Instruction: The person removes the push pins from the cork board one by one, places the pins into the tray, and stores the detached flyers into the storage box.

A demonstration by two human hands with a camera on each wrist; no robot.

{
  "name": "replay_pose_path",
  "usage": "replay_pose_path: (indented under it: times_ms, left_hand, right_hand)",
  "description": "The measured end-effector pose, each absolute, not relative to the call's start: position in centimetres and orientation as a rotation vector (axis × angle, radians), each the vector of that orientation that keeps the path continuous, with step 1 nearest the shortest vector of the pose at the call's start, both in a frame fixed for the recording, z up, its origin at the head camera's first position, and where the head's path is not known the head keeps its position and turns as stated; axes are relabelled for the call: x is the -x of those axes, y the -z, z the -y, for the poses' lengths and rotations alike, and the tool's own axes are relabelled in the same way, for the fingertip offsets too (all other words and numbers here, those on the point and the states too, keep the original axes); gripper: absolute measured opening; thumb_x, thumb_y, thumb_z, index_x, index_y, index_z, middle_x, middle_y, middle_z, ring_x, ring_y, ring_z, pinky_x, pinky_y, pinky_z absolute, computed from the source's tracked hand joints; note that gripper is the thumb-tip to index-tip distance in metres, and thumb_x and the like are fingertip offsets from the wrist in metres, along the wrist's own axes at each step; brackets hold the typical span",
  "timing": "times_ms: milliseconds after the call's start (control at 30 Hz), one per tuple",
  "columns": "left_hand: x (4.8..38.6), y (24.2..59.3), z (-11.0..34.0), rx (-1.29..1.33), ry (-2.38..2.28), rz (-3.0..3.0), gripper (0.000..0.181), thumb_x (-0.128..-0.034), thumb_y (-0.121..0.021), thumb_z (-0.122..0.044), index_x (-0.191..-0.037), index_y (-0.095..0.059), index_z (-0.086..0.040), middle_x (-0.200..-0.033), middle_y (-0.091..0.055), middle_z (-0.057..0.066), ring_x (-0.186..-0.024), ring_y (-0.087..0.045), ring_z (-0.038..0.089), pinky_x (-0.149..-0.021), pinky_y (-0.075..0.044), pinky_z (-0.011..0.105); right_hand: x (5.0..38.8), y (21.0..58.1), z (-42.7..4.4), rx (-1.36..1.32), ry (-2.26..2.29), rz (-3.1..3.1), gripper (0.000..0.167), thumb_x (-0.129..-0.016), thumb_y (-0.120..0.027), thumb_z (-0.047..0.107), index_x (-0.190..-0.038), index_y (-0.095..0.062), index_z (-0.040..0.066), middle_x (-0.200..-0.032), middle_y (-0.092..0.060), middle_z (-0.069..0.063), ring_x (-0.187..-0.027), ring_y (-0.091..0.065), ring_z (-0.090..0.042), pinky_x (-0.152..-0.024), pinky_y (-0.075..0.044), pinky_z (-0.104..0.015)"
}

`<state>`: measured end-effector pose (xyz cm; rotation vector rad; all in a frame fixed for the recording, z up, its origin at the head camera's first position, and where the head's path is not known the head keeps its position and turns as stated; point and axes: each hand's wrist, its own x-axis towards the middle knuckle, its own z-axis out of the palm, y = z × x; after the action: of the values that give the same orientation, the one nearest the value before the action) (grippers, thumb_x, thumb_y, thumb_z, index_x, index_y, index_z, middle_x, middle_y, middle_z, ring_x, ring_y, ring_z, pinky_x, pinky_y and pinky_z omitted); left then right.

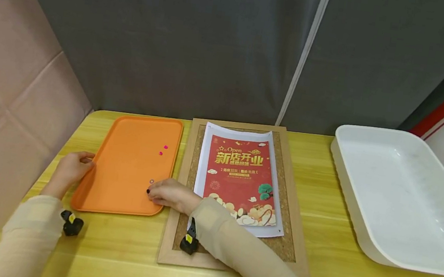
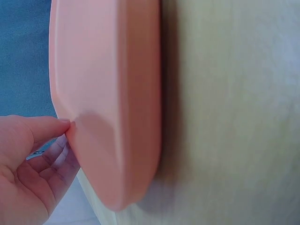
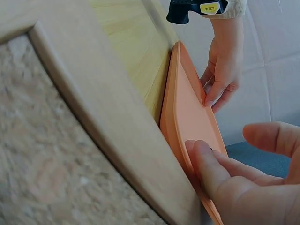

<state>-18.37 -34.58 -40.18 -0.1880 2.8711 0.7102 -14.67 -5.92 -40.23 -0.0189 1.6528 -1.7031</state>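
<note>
My left hand [image 1: 72, 168] pinches the left rim of the orange tray [image 1: 126, 158], thumb on the rim and fingers below in the left wrist view. Over the tray's near right corner reaches my right hand [image 1: 172, 194]. Its fingers [image 3: 213, 164] touch the tray while the thumb stands apart in the right wrist view. A tiny black piece [image 1: 148, 191] shows at these fingertips; whether it is held is unclear. Just beyond lies a small pale round piece [image 1: 152, 181]. Two small pink pieces [image 1: 163, 150] lie farther up the tray.
Right of the tray lies a wood-framed cork board [image 1: 288, 241] with a red poster [image 1: 238, 173] on white paper, my right forearm crossing it. A large white tub [image 1: 420, 197] stands at the right. Dark grey cloth [image 1: 175, 48] hangs behind the table.
</note>
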Motion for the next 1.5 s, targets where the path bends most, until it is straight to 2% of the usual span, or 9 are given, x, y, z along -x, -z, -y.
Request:
replay_pose_path:
  times_ms: [167, 367, 567, 833, 1000, 1267, 1500]
  left_hand:
    - [18.3, 40.2, 34.6, 0.189, -0.705, -2.874, 0.042, -0.0970, -0.048, -0.010, -0.128, -0.047, 0.017, -0.115, -0.057, 0.037, -0.093, -0.060, 0.044, -0.075, -0.054, 0.046]
    - [18.3, 40.2, 34.6, 0.175, -0.706, -2.884, 0.041, -0.0969, -0.048, -0.010, -0.127, -0.047, 0.018, -0.114, -0.057, 0.038, -0.093, -0.060, 0.045, -0.075, -0.054, 0.047]
    - [18.3, 40.2, 34.5, 0.168, -0.710, -2.895, 0.040, -0.0964, -0.048, -0.009, -0.127, -0.047, 0.018, -0.113, -0.057, 0.038, -0.092, -0.060, 0.045, -0.076, -0.053, 0.048]
    - [18.3, 40.2, 34.4, 0.176, -0.705, -2.897, 0.040, -0.0968, -0.048, -0.009, -0.126, -0.048, 0.018, -0.113, -0.057, 0.037, -0.092, -0.060, 0.045, -0.075, -0.053, 0.047]
    - [18.3, 40.2, 34.5, 0.177, -0.693, -2.902, 0.039, -0.0966, -0.049, -0.010, -0.125, -0.049, 0.017, -0.112, -0.058, 0.037, -0.091, -0.060, 0.044, -0.074, -0.053, 0.046]
    - [18.3, 40.2, 34.3, 0.169, -0.693, -2.909, 0.039, -0.0960, -0.049, -0.009, -0.124, -0.049, 0.018, -0.112, -0.058, 0.038, -0.093, -0.059, 0.046, -0.076, -0.053, 0.048]
    - [18.3, 40.2, 34.3, 0.180, -0.693, -2.916, 0.039, -0.0953, -0.048, -0.009, -0.124, -0.049, 0.018, -0.112, -0.058, 0.038, -0.093, -0.059, 0.046, -0.075, -0.053, 0.048]
  right_hand:
    - [14.6, 40.2, 5.9, 0.012, 1.709, -1.655, 0.038, -0.091, -0.052, -0.002, -0.126, -0.052, -0.014, -0.124, -0.059, -0.023, -0.098, -0.061, -0.016, -0.100, -0.049, -0.032]
    - [14.7, 40.2, 6.0, 0.023, 1.708, -1.657, 0.036, -0.089, -0.052, -0.003, -0.124, -0.054, -0.015, -0.126, -0.058, -0.022, -0.099, -0.061, -0.016, -0.101, -0.049, -0.033]
    - [14.8, 40.3, 6.1, 0.014, 1.713, -1.652, 0.039, -0.089, -0.051, -0.002, -0.126, -0.051, -0.015, -0.124, -0.058, -0.024, -0.116, -0.059, -0.029, -0.102, -0.048, -0.034]
    - [14.7, 40.2, 5.9, 0.050, 1.692, -1.658, 0.037, -0.092, -0.052, -0.003, -0.127, -0.053, -0.012, -0.138, -0.052, -0.018, -0.118, -0.058, -0.029, -0.102, -0.048, -0.035]
    - [14.7, 40.2, 5.8, 0.085, 1.684, -1.648, 0.034, -0.095, -0.050, -0.001, -0.128, -0.054, -0.011, -0.131, -0.057, -0.022, -0.120, -0.057, -0.032, -0.103, -0.048, -0.036]
    - [14.7, 39.9, 5.2, 0.093, 1.686, -1.655, 0.032, -0.095, -0.052, 0.001, -0.126, -0.057, -0.006, -0.127, -0.061, -0.020, -0.118, -0.060, -0.031, -0.098, -0.051, -0.034]
    - [14.8, 39.1, 4.0, 0.122, 1.686, -1.662, 0.034, -0.095, -0.053, 0.002, -0.128, -0.057, -0.005, -0.126, -0.062, -0.023, -0.118, -0.060, -0.034, -0.099, -0.050, -0.037]
